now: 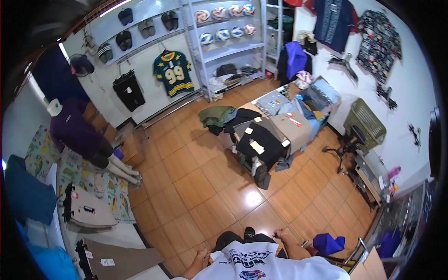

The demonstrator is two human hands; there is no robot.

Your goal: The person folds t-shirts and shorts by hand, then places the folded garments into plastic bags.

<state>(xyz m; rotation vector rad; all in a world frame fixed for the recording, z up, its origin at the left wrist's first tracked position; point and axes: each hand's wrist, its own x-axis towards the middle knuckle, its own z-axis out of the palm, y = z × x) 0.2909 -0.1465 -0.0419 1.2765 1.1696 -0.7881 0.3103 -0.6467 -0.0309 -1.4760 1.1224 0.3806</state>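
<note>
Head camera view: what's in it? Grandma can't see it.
A person's left hand and right hand are beside their white shirt, in what looks like a clothes shop. Beyond are piled clothes, shelves with balls and a mannequin in purple.

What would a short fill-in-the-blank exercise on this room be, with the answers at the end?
The jersey on the wall bears the number ____.
The shelves hold ____ rows of balls.
In the picture, the mannequin is to the ____ of the jersey.
Missing words: 99; two; left.
</note>
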